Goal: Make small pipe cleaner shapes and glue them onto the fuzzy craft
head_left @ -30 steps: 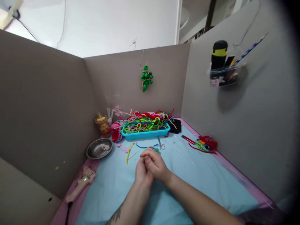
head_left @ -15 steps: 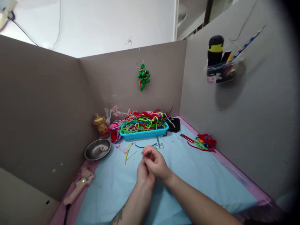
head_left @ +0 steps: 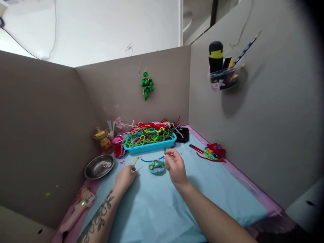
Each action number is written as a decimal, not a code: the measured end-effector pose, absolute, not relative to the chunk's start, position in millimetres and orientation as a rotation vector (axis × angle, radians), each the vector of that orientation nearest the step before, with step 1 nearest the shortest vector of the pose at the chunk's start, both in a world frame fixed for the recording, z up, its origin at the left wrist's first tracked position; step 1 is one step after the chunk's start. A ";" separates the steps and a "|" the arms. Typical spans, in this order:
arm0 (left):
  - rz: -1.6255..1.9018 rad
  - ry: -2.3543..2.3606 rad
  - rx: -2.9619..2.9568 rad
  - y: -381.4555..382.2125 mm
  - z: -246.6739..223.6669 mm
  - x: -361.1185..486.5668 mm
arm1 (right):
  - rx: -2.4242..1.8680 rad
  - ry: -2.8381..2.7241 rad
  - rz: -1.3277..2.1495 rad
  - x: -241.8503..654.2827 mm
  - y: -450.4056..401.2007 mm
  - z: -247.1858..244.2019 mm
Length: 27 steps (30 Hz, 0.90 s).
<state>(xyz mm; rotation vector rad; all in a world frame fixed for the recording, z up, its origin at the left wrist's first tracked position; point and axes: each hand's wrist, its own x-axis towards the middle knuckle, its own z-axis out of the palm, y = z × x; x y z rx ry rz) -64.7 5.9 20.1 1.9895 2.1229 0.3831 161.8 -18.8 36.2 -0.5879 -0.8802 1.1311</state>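
A small blue fuzzy pipe-cleaner piece (head_left: 156, 166), with yellow dots and a pink and green top, lies on the table between my hands. My left hand (head_left: 126, 178) rests low at the left, its fingertips closed on the lower end of a yellow pipe cleaner (head_left: 135, 161). A thin stick (head_left: 140, 168) pokes out beside those fingertips. My right hand (head_left: 176, 166) is raised just right of the blue piece, its fingers curled in a pinch; whatever may be in them is too small to make out. A blue pipe cleaner (head_left: 152, 160) lies behind the piece.
A blue tray (head_left: 152, 147) heaped with coloured pipe cleaners stands at the back. On the left are a metal bowl (head_left: 97, 172) with small white bits and a pink glue gun (head_left: 78, 211). A red pen-like tool (head_left: 196, 149) and a colourful pipe-cleaner figure (head_left: 214, 152) lie right.
My hands were together in the middle and have parted. The left went left to the yellow pipe cleaner; the right moved slightly right. The blue piece now shows on the table.
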 end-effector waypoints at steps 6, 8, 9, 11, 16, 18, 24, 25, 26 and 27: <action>-0.080 2.181 2.085 13.3 3.4 -69.7 | -0.688 -0.923 1.030 162.8 -9.5 28.3; -0.003 2.152 2.073 16.5 4.7 -73.6 | -0.742 -0.998 0.971 162.6 -7.6 24.8; 0.095 2.140 2.058 17.5 7.0 -74.6 | -0.772 -1.054 0.937 162.6 -7.4 23.7; 0.352 2.106 1.997 17.0 14.1 -72.0 | -0.825 -1.225 0.833 162.2 -8.7 23.1; 0.731 1.567 1.905 0.5 33.8 -36.1 | -0.843 -1.931 0.317 157.2 -14.1 22.7; 0.752 1.365 1.857 -6.3 38.1 -21.3 | -0.863 -2.096 0.241 154.5 -13.1 18.7; 0.917 1.203 1.487 -7.7 36.8 -14.7 | -0.987 -2.167 0.222 155.6 -2.9 4.8; 1.010 1.183 1.342 -5.6 35.8 -17.3 | -0.992 -2.125 0.255 156.5 -1.7 3.8; 1.121 1.151 1.154 -3.3 34.9 -20.1 | -0.996 -2.059 0.303 157.2 -0.9 3.2; 1.237 1.101 0.921 -0.9 33.9 -22.9 | -0.999 -1.975 0.354 157.6 -0.5 3.0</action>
